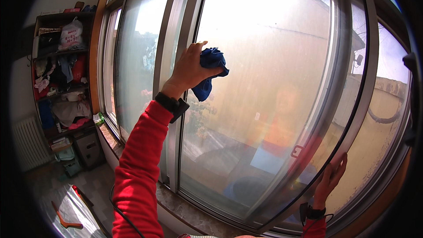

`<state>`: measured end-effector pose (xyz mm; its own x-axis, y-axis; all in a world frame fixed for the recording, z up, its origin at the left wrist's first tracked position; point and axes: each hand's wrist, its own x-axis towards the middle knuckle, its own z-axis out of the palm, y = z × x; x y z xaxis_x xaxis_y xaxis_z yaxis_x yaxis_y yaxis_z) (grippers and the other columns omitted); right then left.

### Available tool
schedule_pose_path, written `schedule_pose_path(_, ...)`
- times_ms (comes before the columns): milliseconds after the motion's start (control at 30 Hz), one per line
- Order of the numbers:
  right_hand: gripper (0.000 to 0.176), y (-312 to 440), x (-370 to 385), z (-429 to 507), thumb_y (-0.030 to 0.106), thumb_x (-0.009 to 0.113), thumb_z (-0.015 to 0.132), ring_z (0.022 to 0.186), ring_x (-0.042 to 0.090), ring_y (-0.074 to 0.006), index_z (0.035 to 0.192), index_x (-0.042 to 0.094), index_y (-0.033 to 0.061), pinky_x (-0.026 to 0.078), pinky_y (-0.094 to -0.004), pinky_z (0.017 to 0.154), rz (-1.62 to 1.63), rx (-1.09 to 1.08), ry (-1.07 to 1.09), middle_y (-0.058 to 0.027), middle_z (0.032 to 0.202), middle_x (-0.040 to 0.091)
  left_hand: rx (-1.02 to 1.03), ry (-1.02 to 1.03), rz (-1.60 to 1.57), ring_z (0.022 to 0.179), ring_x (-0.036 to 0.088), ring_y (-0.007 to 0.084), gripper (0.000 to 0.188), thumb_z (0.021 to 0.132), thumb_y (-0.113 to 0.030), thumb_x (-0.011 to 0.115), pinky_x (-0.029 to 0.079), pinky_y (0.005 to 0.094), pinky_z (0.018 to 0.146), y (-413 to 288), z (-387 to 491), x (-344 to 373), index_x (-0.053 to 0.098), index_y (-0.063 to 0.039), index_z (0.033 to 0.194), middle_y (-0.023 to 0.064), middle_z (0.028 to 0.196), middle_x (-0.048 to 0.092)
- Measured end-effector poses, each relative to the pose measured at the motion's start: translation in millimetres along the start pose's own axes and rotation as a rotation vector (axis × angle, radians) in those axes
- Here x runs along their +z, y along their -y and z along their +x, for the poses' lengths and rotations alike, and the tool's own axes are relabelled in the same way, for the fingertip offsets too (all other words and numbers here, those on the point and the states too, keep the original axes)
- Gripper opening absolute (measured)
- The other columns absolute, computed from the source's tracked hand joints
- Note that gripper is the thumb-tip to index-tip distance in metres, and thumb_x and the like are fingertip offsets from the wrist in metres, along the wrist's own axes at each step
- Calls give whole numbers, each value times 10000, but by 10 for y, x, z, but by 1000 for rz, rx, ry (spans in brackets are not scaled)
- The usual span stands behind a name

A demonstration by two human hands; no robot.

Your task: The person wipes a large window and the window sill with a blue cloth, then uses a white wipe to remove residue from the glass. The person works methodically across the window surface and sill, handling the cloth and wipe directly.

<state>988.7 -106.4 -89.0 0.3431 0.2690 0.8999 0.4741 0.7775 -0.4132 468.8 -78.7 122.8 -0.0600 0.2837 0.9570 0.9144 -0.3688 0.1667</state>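
Note:
My left hand (190, 68) holds a crumpled blue cloth (212, 62) between thumb and fingers. The cloth lies against the left edge of a large glass pane (261, 82), beside the metal window frame (188, 23); a lower fold of it hangs down. Streaks and haze show on the glass, along with a faint reflection. Lower right, my right hand (329, 180) rests against the right metal stile (352, 142) of the sliding sash, thumb and fingers extended. No loose object shows in it. Both wrists carry black straps with small devices.
A stone sill (176, 206) runs under the window. At left stands an open shelf (62, 53) full of clothes and bags, near a white radiator (30, 139). An orange hanger (64, 220) lies on a shiny sheet at lower left. A black cable (120, 210) hangs along my left sleeve.

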Motion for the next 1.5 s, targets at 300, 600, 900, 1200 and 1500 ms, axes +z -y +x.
schedule_pose_path(300,580,-4,-4,9,81,496,1057,1190,525,-157,1607,318,41,444,-280,952,-11,17,-6,-90,1649,359,-32,18,-16,1265,597,360,975,695,-508,916,475,428,1096,-43,-56,-37,522,-12,1437,198,1339,625)
schedule_pose_path(600,569,-28,22,16,97,494,1060,1140,532,-151,1600,326,39,447,-280,919,-22,-32,-21,-90,1635,376,-82,95,-88,1299,575,367,993,691,-500,916,461,444,1111,19,-95,-37,504,-27,1461,195,1380,611)
schedule_pose_path(900,569,27,24,12,96,493,1055,1149,530,-164,1599,336,43,447,-290,933,-19,-5,-16,-80,1626,382,-76,142,-61,1265,604,393,1079,656,-467,949,480,443,1093,-44,-77,-110,451,-9,1496,244,1381,603)
schedule_pose_path(1200,573,-5,12,2,104,487,1056,1399,444,-232,1602,326,34,404,-340,1085,-3,33,0,-118,1639,368,-129,295,-155,1174,637,409,1353,609,-406,1004,521,446,1027,7,377,-252,173,-99,1631,266,1269,606)
schedule_pose_path(1500,565,32,16,-10,101,485,1069,1432,422,-239,1606,318,37,387,-345,1115,11,58,13,-116,1656,348,-109,219,-129,1143,673,366,1210,595,-390,1006,533,402,1016,15,337,-235,323,-72,1543,261,1265,630)
